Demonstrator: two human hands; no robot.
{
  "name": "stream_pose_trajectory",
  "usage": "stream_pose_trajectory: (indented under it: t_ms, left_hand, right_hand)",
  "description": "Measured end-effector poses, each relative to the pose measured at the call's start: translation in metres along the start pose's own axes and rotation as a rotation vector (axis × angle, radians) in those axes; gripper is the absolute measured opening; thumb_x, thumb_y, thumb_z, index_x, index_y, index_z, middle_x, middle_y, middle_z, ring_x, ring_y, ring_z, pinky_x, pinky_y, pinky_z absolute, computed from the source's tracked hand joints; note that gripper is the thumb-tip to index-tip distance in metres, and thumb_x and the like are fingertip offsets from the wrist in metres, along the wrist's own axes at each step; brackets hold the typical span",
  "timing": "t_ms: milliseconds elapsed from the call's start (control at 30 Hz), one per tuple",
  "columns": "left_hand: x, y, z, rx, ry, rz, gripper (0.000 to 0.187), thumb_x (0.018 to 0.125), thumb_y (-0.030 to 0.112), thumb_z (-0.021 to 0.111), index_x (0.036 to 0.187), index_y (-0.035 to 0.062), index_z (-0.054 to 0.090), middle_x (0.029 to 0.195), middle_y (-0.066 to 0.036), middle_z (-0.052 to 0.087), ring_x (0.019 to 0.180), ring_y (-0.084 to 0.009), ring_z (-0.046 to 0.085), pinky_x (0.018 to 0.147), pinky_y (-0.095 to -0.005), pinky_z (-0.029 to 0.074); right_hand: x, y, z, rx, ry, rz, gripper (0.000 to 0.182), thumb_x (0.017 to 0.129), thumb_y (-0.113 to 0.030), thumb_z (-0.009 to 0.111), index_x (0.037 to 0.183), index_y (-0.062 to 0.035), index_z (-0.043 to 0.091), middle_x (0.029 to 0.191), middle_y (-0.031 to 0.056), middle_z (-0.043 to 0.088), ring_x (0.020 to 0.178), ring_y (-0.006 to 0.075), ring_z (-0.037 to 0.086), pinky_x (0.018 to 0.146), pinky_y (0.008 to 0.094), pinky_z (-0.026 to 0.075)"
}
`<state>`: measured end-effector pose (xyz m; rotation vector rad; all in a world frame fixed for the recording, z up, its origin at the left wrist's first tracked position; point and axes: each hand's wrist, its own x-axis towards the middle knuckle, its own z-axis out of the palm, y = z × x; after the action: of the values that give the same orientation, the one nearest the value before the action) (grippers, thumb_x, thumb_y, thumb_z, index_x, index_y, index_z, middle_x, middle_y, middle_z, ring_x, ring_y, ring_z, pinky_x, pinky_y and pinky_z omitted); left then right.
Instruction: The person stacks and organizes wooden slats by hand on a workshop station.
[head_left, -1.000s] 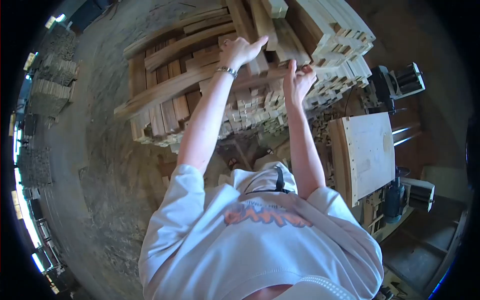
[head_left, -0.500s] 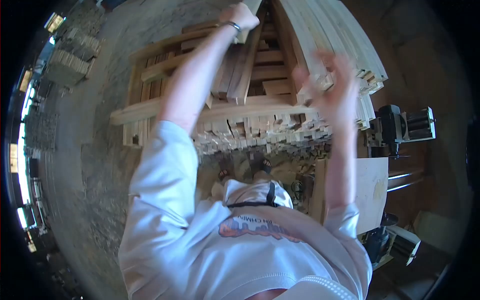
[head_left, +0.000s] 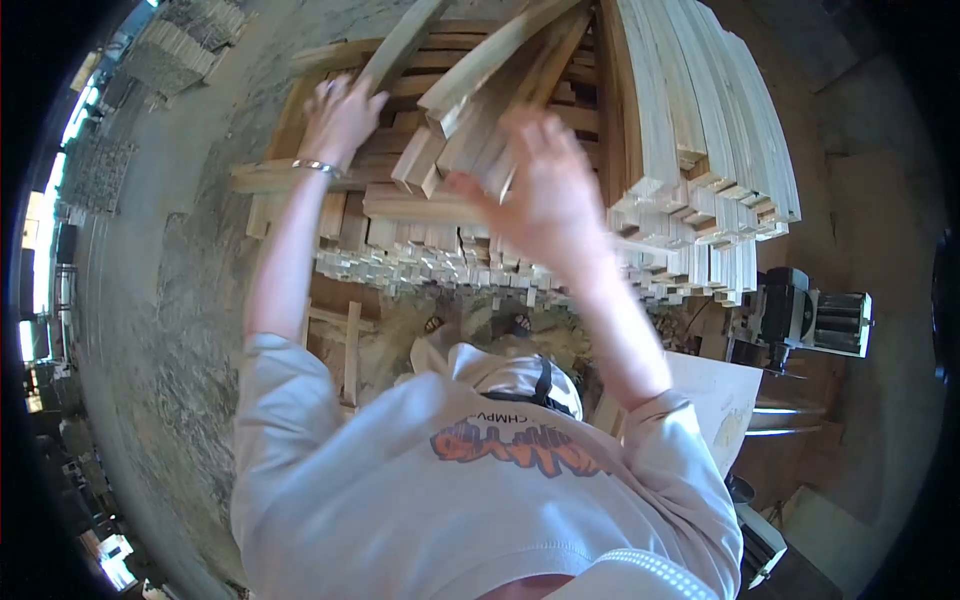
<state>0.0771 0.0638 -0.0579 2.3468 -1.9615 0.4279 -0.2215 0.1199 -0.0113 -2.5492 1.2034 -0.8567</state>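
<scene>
My left hand [head_left: 342, 122], with a metal bracelet at the wrist, is at the near end of a long wooden plank [head_left: 402, 42] that slants away across the stack. The plank passes between its thumb and fingers. Over the middle of the stack my right hand [head_left: 552, 195] is blurred, its fingers apart and nothing visible in it. Just beyond it lies another plank [head_left: 500, 52], resting at an angle over other loose pieces. The right hand hides part of the shorter pieces [head_left: 418, 160] below.
Tightly packed pale planks [head_left: 690, 110] fill the stack's right side. A dark motor [head_left: 787, 305] stands to the right, near a pale board [head_left: 715, 395]. More stacked timber [head_left: 175, 55] sits on the floor at far left. A thin strip [head_left: 352, 350] is near my feet.
My left hand has moved left and nearer, along with a plank. My right hand has swung left from the right-hand planks to over the middle. The view has shifted slightly.
</scene>
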Motion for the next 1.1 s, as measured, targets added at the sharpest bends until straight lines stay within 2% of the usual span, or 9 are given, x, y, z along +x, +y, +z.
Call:
stream_pose_trajectory:
  t_ms: [67, 133, 200, 333, 567, 667, 733, 867, 1100]
  left_hand:
    - [0.032, 0.053, -0.035, -0.460, 0.190, 0.112, 0.070, 0.086, 0.052, 0.057, 0.136, 0.0039, 0.047, 0.132, -0.023, 0.054, 0.120, -0.0401, 0.053, 0.103, -0.0469, 0.041]
    - [0.065, 0.111, -0.029, -0.601, -0.153, 0.053, 0.070, 0.082, 0.054, 0.064, 0.135, 0.0104, 0.051, 0.115, -0.016, 0.065, 0.100, -0.0307, 0.066, 0.085, -0.0450, 0.052]
    - [0.095, 0.145, 0.042, -0.202, 0.004, 0.192, 0.059, 0.077, 0.045, 0.067, 0.118, 0.0023, 0.059, 0.113, -0.021, 0.064, 0.099, -0.0341, 0.065, 0.082, -0.0433, 0.055]
    - [0.048, 0.079, -0.034, -0.532, -0.314, 0.057, 0.078, 0.078, 0.049, 0.069, 0.138, 0.0037, 0.046, 0.117, -0.018, 0.064, 0.098, -0.0287, 0.067, 0.083, -0.0430, 0.054]
    - [0.006, 0.023, 0.038, 0.031, 0.042, 0.017, 0.073, 0.070, 0.028, 0.070, 0.136, 0.0101, 0.045, 0.140, -0.023, 0.041, 0.133, -0.0429, 0.029, 0.096, -0.0653, 0.033]
    - [0.059, 0.026, 0.052, -0.247, -0.154, -0.309, 0.088, 0.071, 0.041, 0.071, 0.146, 0.0162, 0.031, 0.151, -0.022, 0.022, 0.131, -0.0479, 0.026, 0.100, -0.0662, 0.025]
    - [0.070, 0.014, 0.056, -0.308, -0.208, -0.290, 0.090, 0.071, 0.045, 0.071, 0.146, 0.0157, 0.030, 0.149, -0.025, 0.024, 0.132, -0.0479, 0.026, 0.100, -0.0653, 0.026]
    - [0.017, -0.044, 0.019, -0.257, -0.358, -0.111, 0.107, 0.068, 0.044, 0.078, 0.150, 0.0113, 0.018, 0.145, -0.030, 0.030, 0.133, -0.0484, 0.031, 0.103, -0.0597, 0.031]
    - [-0.017, -0.106, 0.027, -0.281, -0.315, -0.004, 0.119, 0.063, 0.048, 0.081, 0.151, 0.0054, 0.014, 0.141, -0.035, 0.034, 0.134, -0.0459, 0.034, 0.107, -0.0575, 0.031]
  right_hand:
    - [-0.005, -0.021, 0.043, 0.065, -0.120, 0.238, 0.095, 0.082, -0.049, 0.067, 0.136, 0.0178, 0.026, 0.140, 0.0388, 0.026, 0.135, 0.0525, 0.023, 0.110, 0.0609, 0.022]
    - [-0.014, -0.030, 0.066, 0.007, 0.016, 0.285, 0.098, 0.081, -0.049, 0.067, 0.138, 0.0174, 0.022, 0.142, 0.0383, 0.022, 0.136, 0.0530, 0.019, 0.112, 0.0622, 0.017]
    - [-0.024, -0.030, 0.065, -0.005, -0.067, 0.297, 0.099, 0.081, -0.049, 0.067, 0.138, 0.0172, 0.021, 0.142, 0.0388, 0.022, 0.136, 0.0531, 0.017, 0.112, 0.0615, 0.016]
    - [-0.043, 0.012, 0.046, -0.030, -0.158, 0.394, 0.103, 0.083, -0.054, 0.064, 0.141, 0.0170, 0.016, 0.145, 0.0396, 0.018, 0.138, 0.0524, 0.015, 0.113, 0.0604, 0.017]
    - [0.083, 0.045, 0.100, 0.030, -0.187, 0.652, 0.111, 0.079, -0.061, 0.064, 0.142, 0.0159, 0.016, 0.148, 0.0379, 0.015, 0.138, 0.0525, 0.019, 0.112, 0.0591, 0.018]
    - [0.138, 0.056, 0.124, -0.236, 0.090, 1.037, 0.115, 0.069, -0.067, 0.070, 0.140, 0.0140, 0.030, 0.143, 0.0346, 0.033, 0.136, 0.0447, 0.033, 0.112, 0.0514, 0.027]
    - [0.161, 0.069, 0.109, 0.212, -0.186, 0.942, 0.114, 0.057, -0.072, 0.075, 0.131, 0.0100, 0.047, 0.131, 0.0268, 0.053, 0.124, 0.0344, 0.051, 0.104, 0.0422, 0.042]
    - [0.174, 0.071, 0.136, 0.005, -0.132, 1.000, 0.103, 0.054, -0.068, 0.079, 0.122, 0.0075, 0.058, 0.118, 0.0203, 0.064, 0.108, 0.0290, 0.064, 0.089, 0.0372, 0.054]
    - [0.099, 0.004, 0.119, -0.296, -0.311, 0.949, 0.146, 0.052, -0.070, 0.078, 0.148, 0.0080, 0.002, 0.150, 0.0370, 0.012, 0.140, 0.0529, 0.012, 0.108, 0.0686, 0.015]
